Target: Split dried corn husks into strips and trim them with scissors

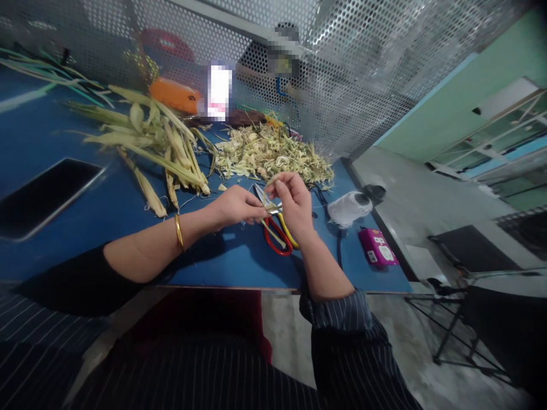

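Observation:
My left hand (237, 206) and my right hand (293, 204) meet over the blue table (64, 228), fingers pinched together on a thin pale green leaf strip (270, 212) held between them. Under the hands lie scissors (277, 233) with one red and one yellow handle loop, flat on the table. A gold bangle (178, 232) is on my left wrist. Behind the hands sits a heap of cut leaf scraps (273, 154). To the left of it lie long pale green leaves and stalks (158, 142).
A dark phone or tablet (43, 196) lies at the left. A white device (350, 208) with a black cable and a pink box (376, 247) sit near the table's right edge. An orange object (174, 95) stands by a perforated metal screen (363, 57); a person is behind it.

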{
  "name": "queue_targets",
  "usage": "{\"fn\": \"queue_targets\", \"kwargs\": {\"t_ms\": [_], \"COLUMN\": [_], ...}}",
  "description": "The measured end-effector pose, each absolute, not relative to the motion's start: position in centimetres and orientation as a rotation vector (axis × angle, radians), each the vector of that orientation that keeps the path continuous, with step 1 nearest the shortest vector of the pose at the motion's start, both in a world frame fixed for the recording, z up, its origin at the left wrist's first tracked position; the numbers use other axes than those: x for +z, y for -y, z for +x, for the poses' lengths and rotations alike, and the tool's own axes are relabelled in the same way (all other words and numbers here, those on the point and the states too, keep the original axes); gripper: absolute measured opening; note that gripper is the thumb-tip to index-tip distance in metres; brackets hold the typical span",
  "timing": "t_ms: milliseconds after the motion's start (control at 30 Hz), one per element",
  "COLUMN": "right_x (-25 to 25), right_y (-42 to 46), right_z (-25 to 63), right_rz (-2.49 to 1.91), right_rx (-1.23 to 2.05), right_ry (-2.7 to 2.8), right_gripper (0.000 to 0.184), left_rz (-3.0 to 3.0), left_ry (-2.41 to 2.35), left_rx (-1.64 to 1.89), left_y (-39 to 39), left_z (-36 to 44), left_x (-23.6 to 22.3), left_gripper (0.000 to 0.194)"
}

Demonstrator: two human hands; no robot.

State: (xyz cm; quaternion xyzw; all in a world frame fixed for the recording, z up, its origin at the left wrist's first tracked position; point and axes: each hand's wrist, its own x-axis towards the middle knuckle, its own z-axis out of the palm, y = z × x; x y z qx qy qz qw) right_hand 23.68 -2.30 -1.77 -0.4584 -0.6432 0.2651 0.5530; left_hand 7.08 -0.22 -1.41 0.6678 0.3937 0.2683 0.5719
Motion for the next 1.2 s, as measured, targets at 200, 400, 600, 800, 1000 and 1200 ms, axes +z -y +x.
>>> {"fn": "queue_targets", "kwargs": {"t_ms": [200, 400, 600, 800, 1000, 1200], "right_x": [-0.8, -1.0, -1.2, -0.6, -2.2, -2.9], "right_y": [1.9, 1.6, 1.9, 4.2, 3.8, 3.7], "right_z": [25.8, 25.8, 25.5, 25.1, 22.4, 21.7], "right_rz": [-1.243, -1.238, -1.356, -1.106, -1.035, -1.060], "right_rx": [0.357, 0.306, 0.033, -0.594, -0.596, -0.818], "right_ry": [1.862, 2.017, 1.961, 1.875, 2.549, 2.479], "right_gripper": [0.015, 0.016, 0.017, 0.016, 0.030, 0.030], "left_rz": [1.295, 1.289, 1.158, 0.918, 0.997, 0.969], "left_ry": [-0.995, -0.949, -0.982, -0.985, -0.967, -0.932], "left_rx": [0.792, 0.771, 0.777, 0.906, 0.952, 0.933], "left_y": [-0.6, -0.8, -0.9, -0.9, -0.4, -0.2], "left_z": [6.5, 6.3, 6.8, 7.1, 7.1, 7.1], "left_x": [-0.6, -0.8, -1.4, -1.2, -1.0, -0.9], "left_gripper": [0.019, 0.016, 0.012, 0.011, 0.014, 0.021]}}
